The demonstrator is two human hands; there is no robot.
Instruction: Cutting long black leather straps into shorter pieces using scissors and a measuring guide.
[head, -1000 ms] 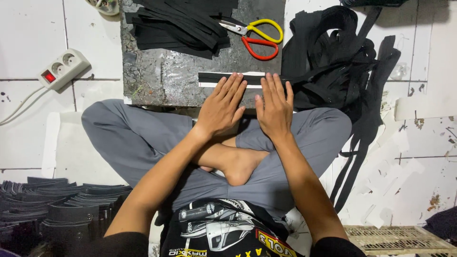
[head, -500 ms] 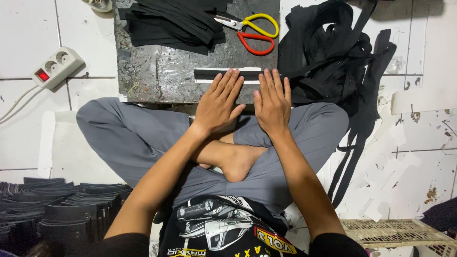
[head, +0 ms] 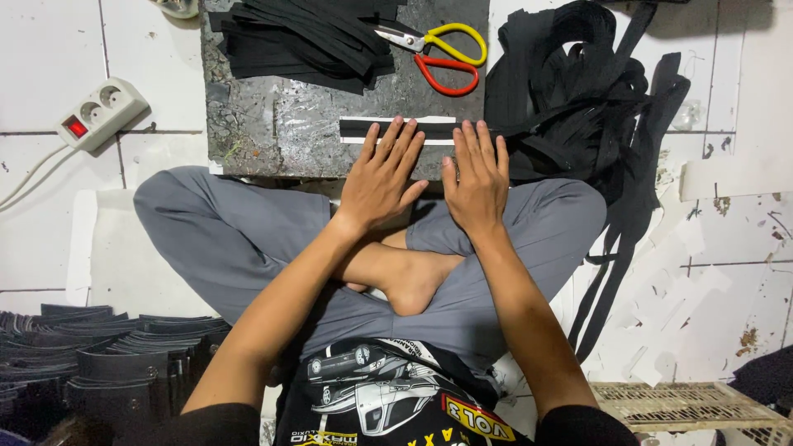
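I sit cross-legged on a tiled floor before a dark, scuffed work board. My left hand and my right hand lie flat side by side, palms down, fingers spread. Their fingertips press on a short black strip with white edges that lies across the board's near edge. Neither hand grips anything. Scissors with a yellow and a red handle rest on the board beyond the strip, blades pointing left.
A pile of black strips lies at the board's far left. A tangled heap of black webbing sits to the right. A white power strip is at left, stacked black pieces at lower left, a plastic crate at lower right.
Both hands stay flat on the strip. The view has shifted slightly, so the board and hands sit a little lower and further left in the picture.
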